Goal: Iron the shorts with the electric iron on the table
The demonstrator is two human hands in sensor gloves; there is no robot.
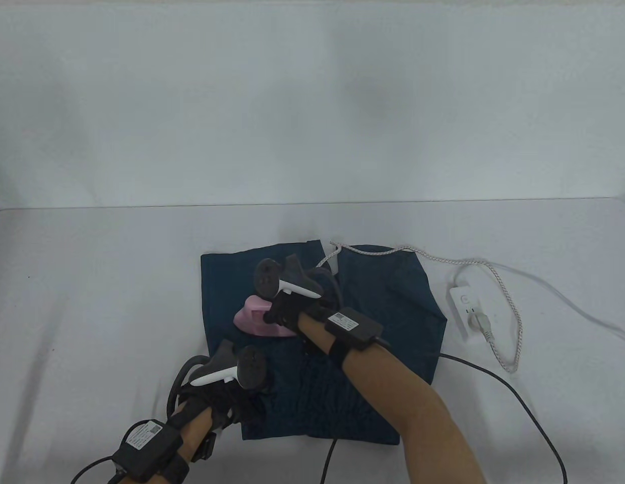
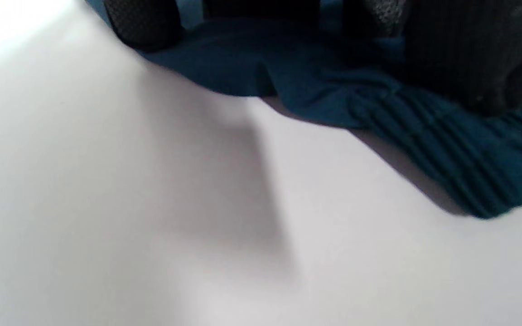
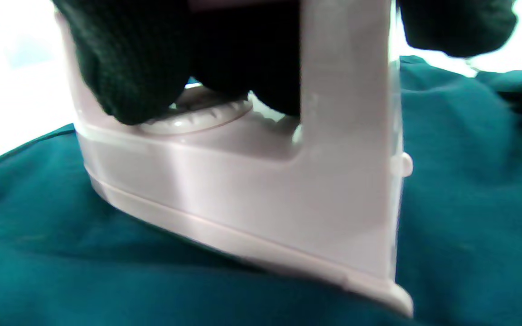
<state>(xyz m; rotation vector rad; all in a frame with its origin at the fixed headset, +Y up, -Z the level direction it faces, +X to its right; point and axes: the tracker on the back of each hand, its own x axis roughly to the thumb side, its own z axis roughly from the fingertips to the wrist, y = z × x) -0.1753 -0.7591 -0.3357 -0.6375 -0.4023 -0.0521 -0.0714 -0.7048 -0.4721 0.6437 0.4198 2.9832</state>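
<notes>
My right hand (image 1: 285, 310) grips pink iron (image 1: 254, 317) on blue shorts (image 1: 393, 302); my left hand (image 1: 227, 393) presses waistband, fingers flat.

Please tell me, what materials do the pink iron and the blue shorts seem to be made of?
The iron looks like smooth, glossy pale pink plastic: light reflects in soft streaks on its body, and its dial has moulded ridges. The shorts look like a matte teal woven or knitted fabric; they crease softly, and the waistband shows ribbed gathers, probably elastic. The exact fibre cannot be told.
</notes>
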